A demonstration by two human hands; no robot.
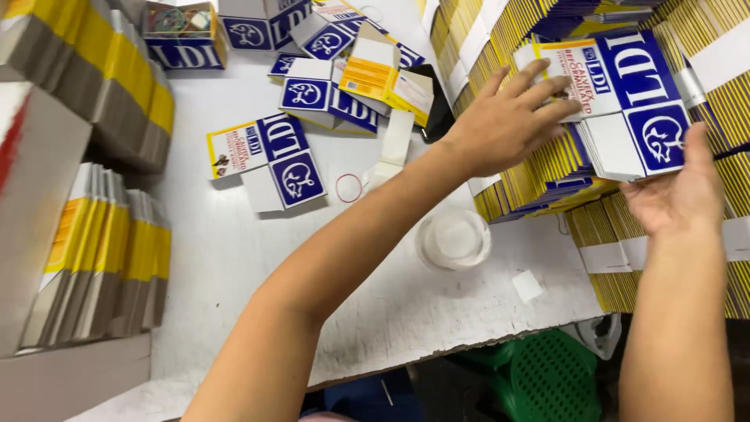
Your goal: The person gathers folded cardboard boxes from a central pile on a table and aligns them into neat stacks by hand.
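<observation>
- Flat box blanks (625,101), blue, white and yellow, small bundle at far right of white table (234,258), above stacks of like blanks (539,168).
- Left hand (508,121) flat on top of bundle, fingers spread, pressing rather than gripping.
- Right hand (676,191) under bundle's lower right corner, palm up, fingers cupped on the edge; holding the blanks from below.
- Risk: bundle pinched only at top and one corner, so loose sheets likely to fan out or slide off toward the stacks.
- Risk: stacks below lean and overhang table edge; a nudge from either forearm could tip them to the floor by green stool (547,379).
- Clear plastic tub (453,238) just beside left forearm; elbow sweep could knock it.
- Red rubber band (348,187) and loose folded blanks (269,160) lie well apart on the left, out of the way.
</observation>
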